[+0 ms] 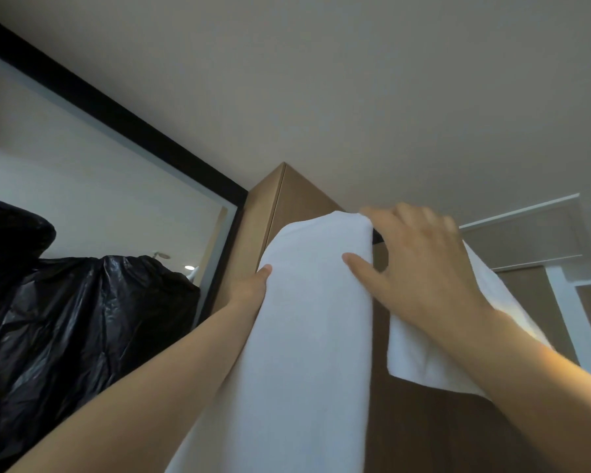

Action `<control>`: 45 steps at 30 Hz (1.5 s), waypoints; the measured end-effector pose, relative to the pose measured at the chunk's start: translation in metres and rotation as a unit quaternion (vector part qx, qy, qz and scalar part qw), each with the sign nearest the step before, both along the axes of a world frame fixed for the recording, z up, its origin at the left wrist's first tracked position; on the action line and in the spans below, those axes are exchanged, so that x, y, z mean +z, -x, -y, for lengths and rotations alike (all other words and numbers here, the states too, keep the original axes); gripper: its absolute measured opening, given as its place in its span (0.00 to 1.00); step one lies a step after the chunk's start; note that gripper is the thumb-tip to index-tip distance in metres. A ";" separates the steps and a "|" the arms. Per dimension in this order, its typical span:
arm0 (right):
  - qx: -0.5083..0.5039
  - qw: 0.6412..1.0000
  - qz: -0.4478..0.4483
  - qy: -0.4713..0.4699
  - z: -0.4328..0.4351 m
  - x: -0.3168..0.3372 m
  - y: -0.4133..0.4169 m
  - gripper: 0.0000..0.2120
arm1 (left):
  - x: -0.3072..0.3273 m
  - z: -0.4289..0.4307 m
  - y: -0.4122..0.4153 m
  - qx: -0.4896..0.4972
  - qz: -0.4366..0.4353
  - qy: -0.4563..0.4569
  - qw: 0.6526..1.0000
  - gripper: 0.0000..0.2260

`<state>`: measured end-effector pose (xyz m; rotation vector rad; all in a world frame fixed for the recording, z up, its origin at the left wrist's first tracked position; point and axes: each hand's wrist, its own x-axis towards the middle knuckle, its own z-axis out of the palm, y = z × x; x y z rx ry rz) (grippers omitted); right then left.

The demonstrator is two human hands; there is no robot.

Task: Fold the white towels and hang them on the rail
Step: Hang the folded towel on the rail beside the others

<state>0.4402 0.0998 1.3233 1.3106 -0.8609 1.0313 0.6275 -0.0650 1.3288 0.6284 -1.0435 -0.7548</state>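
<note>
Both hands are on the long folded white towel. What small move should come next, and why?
Probably tug the long folded white towel straight down to settle it: the right hand grips its top fold, the left hand pinches its left edge, and a second white towel already hangs to its right.

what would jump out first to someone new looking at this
The long white towel running up the middle of the view draws the eye first, with the left hand gripping its left edge and the right hand holding its top right corner. A crumpled black plastic bag fills the lower left, and a second white towel hangs at right, behind the right arm.
</note>
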 end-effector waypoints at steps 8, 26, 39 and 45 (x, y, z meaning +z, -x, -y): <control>0.074 0.977 0.026 -0.198 0.013 -0.013 0.000 0.33 | 0.003 -0.006 -0.002 0.023 0.028 0.004 0.999 0.25; 0.108 0.986 0.074 -0.100 0.006 0.060 -0.013 0.17 | 0.053 -0.022 0.000 0.009 0.057 0.041 0.997 0.25; 0.055 0.967 0.187 -0.162 0.017 0.069 -0.008 0.12 | 0.071 0.007 0.016 0.066 0.101 0.038 0.992 0.23; -0.041 0.962 0.182 -0.198 0.014 0.074 -0.017 0.18 | 0.069 0.015 0.011 0.152 0.172 0.024 0.973 0.21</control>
